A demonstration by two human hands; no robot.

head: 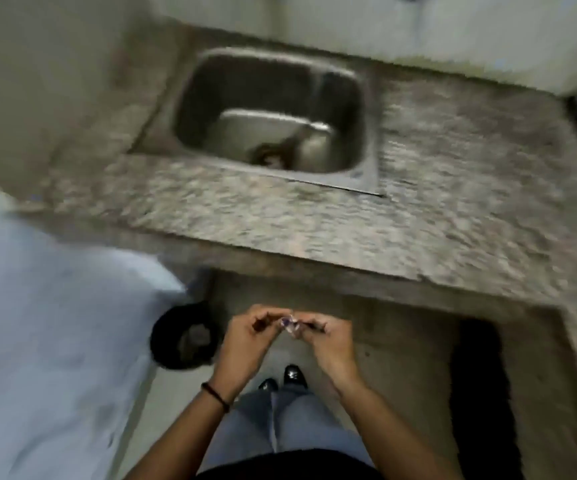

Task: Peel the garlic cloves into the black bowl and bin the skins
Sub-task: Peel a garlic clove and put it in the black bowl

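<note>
A small garlic piece (290,326), pale white with purplish streaks, was pinched between the fingertips of the left hand (249,336) and the right hand (325,337) and held in the air. Blur hid whether it was a whole clove or loose skin. Down to its left, a round black container (162,337) stood upright on the floor (176,393). Its open mouth showed greyish, crumpled-looking contents.

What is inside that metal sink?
In the sink lies a flat steel tray, with a dark blurred lump at its near edge, too smeared to identify. The tray covers the basin floor beneath it.
</note>
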